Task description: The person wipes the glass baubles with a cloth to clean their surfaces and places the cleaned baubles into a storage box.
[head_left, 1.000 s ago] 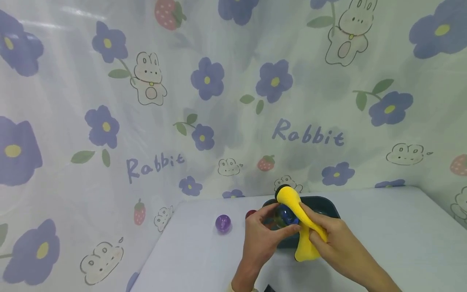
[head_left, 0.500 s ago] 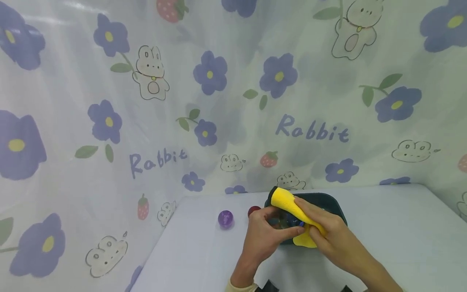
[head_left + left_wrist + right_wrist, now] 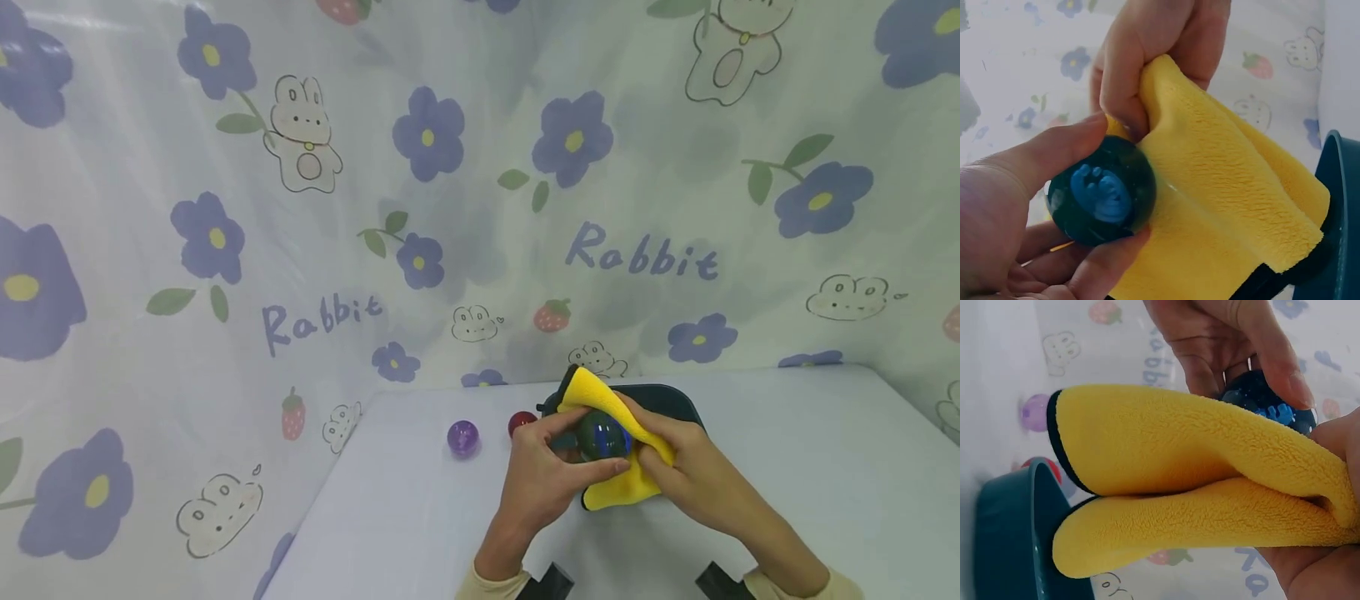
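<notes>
Ball (image 3: 602, 437): lower centre of the head view, pinched by left hand (image 3: 542, 487), thumb and fingers curled round it.
Cloth (image 3: 622, 475): right hand (image 3: 693, 475) grips it folded against the ball.
Tip: I'd turn the ball slowly, wiping every side above the bowl (image 3: 675, 402).

Left hand (image 3: 551, 479) up over the table, thumb and fingers curled, pinching the dark glossy ball with a blue figure inside (image 3: 603, 437). Right hand (image 3: 686, 475) right next to it, fingers clamped on the folded yellow fleece cloth (image 3: 626, 487), pressing it to the ball.
</notes>
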{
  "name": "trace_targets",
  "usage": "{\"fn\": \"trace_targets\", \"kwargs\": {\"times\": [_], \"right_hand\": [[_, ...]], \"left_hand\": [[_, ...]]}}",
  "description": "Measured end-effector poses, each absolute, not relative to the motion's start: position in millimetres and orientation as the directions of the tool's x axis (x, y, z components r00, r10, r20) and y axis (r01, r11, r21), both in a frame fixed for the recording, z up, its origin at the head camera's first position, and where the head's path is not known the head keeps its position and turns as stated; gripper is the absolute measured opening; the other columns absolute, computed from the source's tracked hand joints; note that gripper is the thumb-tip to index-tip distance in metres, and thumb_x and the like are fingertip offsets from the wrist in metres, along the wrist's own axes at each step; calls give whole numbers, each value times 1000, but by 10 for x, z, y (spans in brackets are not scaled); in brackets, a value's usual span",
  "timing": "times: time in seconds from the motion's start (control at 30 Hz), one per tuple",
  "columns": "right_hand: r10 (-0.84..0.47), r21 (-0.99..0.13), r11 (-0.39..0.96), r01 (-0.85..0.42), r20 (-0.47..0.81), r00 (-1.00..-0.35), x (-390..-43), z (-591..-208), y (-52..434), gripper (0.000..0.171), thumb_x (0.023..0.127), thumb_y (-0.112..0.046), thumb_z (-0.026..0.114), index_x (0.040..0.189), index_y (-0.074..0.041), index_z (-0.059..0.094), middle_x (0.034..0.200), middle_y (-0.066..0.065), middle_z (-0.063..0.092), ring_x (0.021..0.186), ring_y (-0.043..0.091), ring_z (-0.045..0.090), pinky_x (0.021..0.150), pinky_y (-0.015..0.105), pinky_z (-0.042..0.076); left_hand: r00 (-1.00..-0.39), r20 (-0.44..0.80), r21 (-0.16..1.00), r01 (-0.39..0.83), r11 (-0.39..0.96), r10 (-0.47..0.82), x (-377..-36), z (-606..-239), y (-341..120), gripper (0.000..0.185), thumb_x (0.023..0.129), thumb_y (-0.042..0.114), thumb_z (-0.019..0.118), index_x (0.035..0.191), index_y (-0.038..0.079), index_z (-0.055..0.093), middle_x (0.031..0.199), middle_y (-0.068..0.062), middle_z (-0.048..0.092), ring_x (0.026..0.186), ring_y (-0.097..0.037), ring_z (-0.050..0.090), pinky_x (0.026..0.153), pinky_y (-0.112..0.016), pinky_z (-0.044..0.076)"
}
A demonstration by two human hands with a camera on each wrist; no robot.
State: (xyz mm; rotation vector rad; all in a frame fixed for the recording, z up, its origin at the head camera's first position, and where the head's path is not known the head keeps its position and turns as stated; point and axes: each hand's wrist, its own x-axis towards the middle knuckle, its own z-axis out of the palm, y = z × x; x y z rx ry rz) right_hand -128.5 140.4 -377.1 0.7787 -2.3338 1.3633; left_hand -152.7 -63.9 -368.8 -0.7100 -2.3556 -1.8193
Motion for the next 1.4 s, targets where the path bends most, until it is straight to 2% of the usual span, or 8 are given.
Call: {"fn": "trace_targets", "kwargs": {"times": [0.17, 0.43, 0.63, 0.73, 0.9, 1.07, 1.2, 1.4], "right_hand": [[-290, -741, 352, -572, 495, -819, -1310, -3767, 1411, 57, 98, 5, 53, 154, 4, 41, 144, 30, 58, 74, 4, 64, 65, 24, 62], [-303, -798, 294, -526, 444, -843, -1334, -3753, 1389, 56, 102, -1, 53, 155, 7, 38, 118, 24, 69, 71, 8, 66, 62, 27, 62], [-288, -838, 308, -451, 370, -884, -1287, -3741, 1349, 58, 103, -6, 56, 155, 8, 36, 120, 22, 67, 80, 9, 68, 71, 25, 63], [-267, -832, 341, -438, 361, -893, -1257, -3722, 1340, 58, 103, -8, 57, 155, 7, 37, 124, 22, 67, 82, 8, 67, 72, 23, 62], [-240, -807, 401, -433, 364, -900, -1187, -3680, 1337, 57, 103, -8, 58, 155, 6, 38, 136, 26, 64, 83, 5, 67, 73, 20, 61], [-208, -768, 449, -457, 407, -889, -1105, -3630, 1328, 56, 98, 0, 59, 152, 4, 44, 141, 27, 62, 80, 4, 66, 68, 18, 60], [-196, -718, 495, -489, 456, -868, -1045, -3600, 1311, 58, 95, 5, 61, 151, 1, 49, 140, 26, 64, 79, 4, 64, 68, 19, 61], [-234, -565, 542, -622, 609, -758, -1032, -3600, 1274, 62, 88, 14, 64, 148, 0, 54, 136, 25, 66, 79, 3, 59, 69, 17, 60]], "left_hand": [[-870, 397, 879, 452, 150, 291, -1532, -3676, -633, 52, 80, 27, 91, 129, 22, 72, 123, 1, 75, 104, -8, 73, 86, -23, 62], [-873, 433, 884, 460, 82, 226, -1589, -3698, -654, 58, 78, 25, 93, 132, 18, 71, 122, -3, 75, 95, -11, 76, 81, -28, 64], [-886, 428, 896, 442, 48, 178, -1610, -3695, -655, 57, 79, 25, 92, 132, 20, 70, 126, -1, 73, 108, -16, 73, 85, -30, 64], [-890, 425, 896, 440, 66, 164, -1613, -3692, -657, 61, 79, 27, 91, 135, 21, 67, 131, 0, 70, 116, -16, 71, 92, -30, 62], [-887, 423, 892, 443, 85, 187, -1639, -3698, -687, 62, 80, 29, 91, 136, 20, 67, 133, 2, 69, 114, -16, 68, 101, -28, 58], [-894, 403, 892, 431, 136, 195, -1669, -3697, -710, 58, 79, 32, 91, 132, 22, 70, 130, 4, 71, 112, -13, 68, 103, -25, 57], [-909, 371, 889, 407, 211, 190, -1668, -3698, -720, 55, 78, 33, 92, 129, 21, 72, 124, 4, 74, 106, -12, 68, 96, -26, 59], [-913, 348, 877, 397, 271, 212, -1658, -3694, -717, 52, 76, 35, 93, 123, 19, 76, 112, 5, 78, 90, -6, 66, 79, -25, 60]]}}
